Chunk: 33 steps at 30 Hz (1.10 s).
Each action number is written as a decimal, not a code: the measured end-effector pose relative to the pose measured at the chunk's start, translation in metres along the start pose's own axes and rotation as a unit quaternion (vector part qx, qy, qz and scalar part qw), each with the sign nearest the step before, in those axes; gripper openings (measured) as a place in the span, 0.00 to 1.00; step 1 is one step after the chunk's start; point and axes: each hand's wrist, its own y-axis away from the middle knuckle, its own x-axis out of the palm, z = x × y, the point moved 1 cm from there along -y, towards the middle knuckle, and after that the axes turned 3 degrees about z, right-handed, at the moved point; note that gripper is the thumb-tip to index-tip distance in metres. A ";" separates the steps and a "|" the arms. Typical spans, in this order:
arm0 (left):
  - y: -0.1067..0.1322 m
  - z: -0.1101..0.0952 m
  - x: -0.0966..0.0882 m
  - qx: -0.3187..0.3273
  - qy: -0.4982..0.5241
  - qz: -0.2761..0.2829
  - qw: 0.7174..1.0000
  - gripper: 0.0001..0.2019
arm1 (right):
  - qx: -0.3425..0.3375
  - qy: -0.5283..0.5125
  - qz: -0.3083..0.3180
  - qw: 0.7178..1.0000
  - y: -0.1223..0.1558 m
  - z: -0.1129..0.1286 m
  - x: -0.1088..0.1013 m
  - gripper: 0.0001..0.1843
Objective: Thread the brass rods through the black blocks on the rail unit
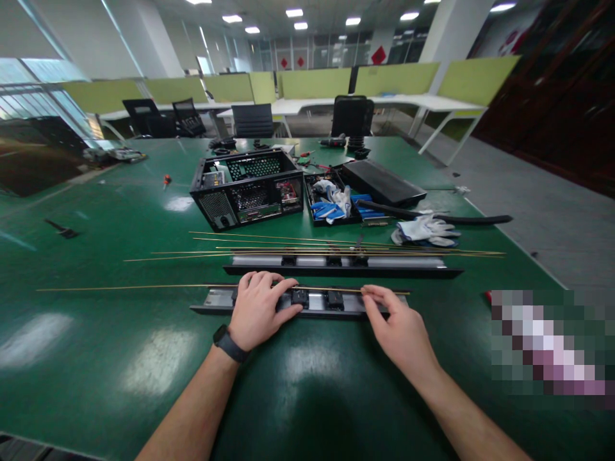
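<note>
Brass rod point(120, 288): reaches from the left of a green table point(91, 397) to the near rail point(316, 301), running along its far edge.
Left hand point(259, 304): black watch point(230, 344) at the wrist, lies across the rail, thumb by a black block point(300, 298); whether its fingers grip cannot be told.
Right hand point(396, 323): pinches the rod between thumb and forefinger near the rail's right end.
Gloves point(426, 230): white and blue, lie beyond the second rail point(343, 272).

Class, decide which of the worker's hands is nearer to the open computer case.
Left. The left hand is over the near rail, roughly in front of the computer case; the right hand is farther off, toward that rail's right end.
</note>
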 end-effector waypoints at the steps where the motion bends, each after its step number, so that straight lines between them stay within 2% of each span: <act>1: 0.000 0.000 0.000 0.001 0.000 0.000 1.000 0.20 | -0.010 -0.008 0.006 1.000 0.000 0.004 0.005 0.17; 5: 0.000 0.000 0.001 0.004 0.000 -0.002 1.000 0.20 | -0.029 -0.028 0.027 0.999 0.000 0.013 0.018 0.17; 8: 0.000 0.001 0.001 0.003 0.000 -0.005 1.000 0.20 | -0.027 -0.025 0.032 0.999 -0.001 0.013 0.020 0.18; 17: 0.001 0.001 0.001 0.002 0.002 -0.003 1.000 0.20 | 0.017 0.008 0.001 1.000 -0.007 -0.001 -0.003 0.19; 20: 0.001 0.000 0.000 0.001 0.002 -0.002 1.000 0.20 | 0.052 0.017 -0.019 0.998 -0.007 -0.015 -0.019 0.20; 24: 0.001 0.000 0.000 0.003 0.006 -0.006 1.000 0.20 | 0.107 0.013 -0.068 0.992 -0.007 -0.050 -0.048 0.24; 27: 0.001 0.001 0.000 0.003 0.008 -0.007 1.000 0.20 | 0.157 -0.005 -0.113 0.981 -0.010 -0.070 -0.078 0.24; 30: 0.001 0.001 0.001 -0.001 0.007 -0.006 1.000 0.20 | 0.224 0.027 -0.148 0.963 -0.014 -0.074 -0.112 0.18; 33: 0.001 0.001 0.001 0.000 0.006 -0.006 1.000 0.20 | 0.275 0.076 -0.200 0.937 -0.015 -0.083 -0.143 0.17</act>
